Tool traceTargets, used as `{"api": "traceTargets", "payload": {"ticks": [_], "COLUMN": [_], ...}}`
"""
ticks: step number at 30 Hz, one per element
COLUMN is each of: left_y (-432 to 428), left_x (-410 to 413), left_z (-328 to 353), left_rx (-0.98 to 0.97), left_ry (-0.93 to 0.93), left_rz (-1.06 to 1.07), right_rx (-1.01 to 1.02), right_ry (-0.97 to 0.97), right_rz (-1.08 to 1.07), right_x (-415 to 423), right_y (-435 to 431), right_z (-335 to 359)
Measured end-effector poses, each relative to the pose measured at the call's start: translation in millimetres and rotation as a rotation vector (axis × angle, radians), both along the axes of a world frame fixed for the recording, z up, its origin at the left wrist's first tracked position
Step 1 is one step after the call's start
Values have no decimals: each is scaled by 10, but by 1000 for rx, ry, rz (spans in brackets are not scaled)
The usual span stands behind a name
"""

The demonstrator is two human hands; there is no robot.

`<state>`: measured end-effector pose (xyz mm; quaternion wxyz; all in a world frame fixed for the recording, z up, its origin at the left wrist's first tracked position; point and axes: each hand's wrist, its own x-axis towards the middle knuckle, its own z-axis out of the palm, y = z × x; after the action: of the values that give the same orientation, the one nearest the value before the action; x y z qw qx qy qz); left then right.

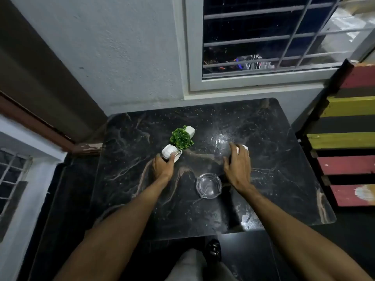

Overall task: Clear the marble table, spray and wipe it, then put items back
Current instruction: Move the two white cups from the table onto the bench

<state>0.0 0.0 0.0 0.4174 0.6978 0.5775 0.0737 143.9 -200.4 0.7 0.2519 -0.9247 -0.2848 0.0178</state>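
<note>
A black marble table [274, 151] with pale veins fills the middle of the head view. My left hand [163, 166] grips a small white ribbed cup [169, 152] tilted on its side. Just behind it a small green plant [181, 137] in a white square pot [190, 130] leans over. My right hand [238, 167] rests with curled fingers over a small white object [244, 148] that is mostly hidden; whether it is gripped I cannot tell. A clear glass ashtray [209, 185] sits between my forearms, near my right wrist.
The table stands against a white wall under a barred window [263, 37]. Painted red, yellow and black wooden slats [349, 138] stand at the right. A brown door frame [40, 122] runs at the left. My foot [213, 249] shows on the dark floor below the table's near edge.
</note>
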Motion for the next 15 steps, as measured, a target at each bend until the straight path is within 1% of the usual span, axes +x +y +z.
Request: {"api": "traceTargets", "payload": {"ticks": [3, 7, 11, 15], "left_y": [152, 267, 313, 316], "left_x": [188, 376, 464, 456], "left_z": [-126, -240, -290, -331], "left_rx": [-101, -202, -255, -305], "left_ry": [-3, -39, -81, -143], "left_rz": [188, 290, 319, 374], "right_rx": [-89, -174, -151, -86], "right_ry": [-15, 67, 169, 215], "right_rz": [-173, -312, -390, -452], "right_x": [122, 225, 297, 360], "right_y": [23, 96, 226, 268], "right_z": [-88, -176, -255, -317]}}
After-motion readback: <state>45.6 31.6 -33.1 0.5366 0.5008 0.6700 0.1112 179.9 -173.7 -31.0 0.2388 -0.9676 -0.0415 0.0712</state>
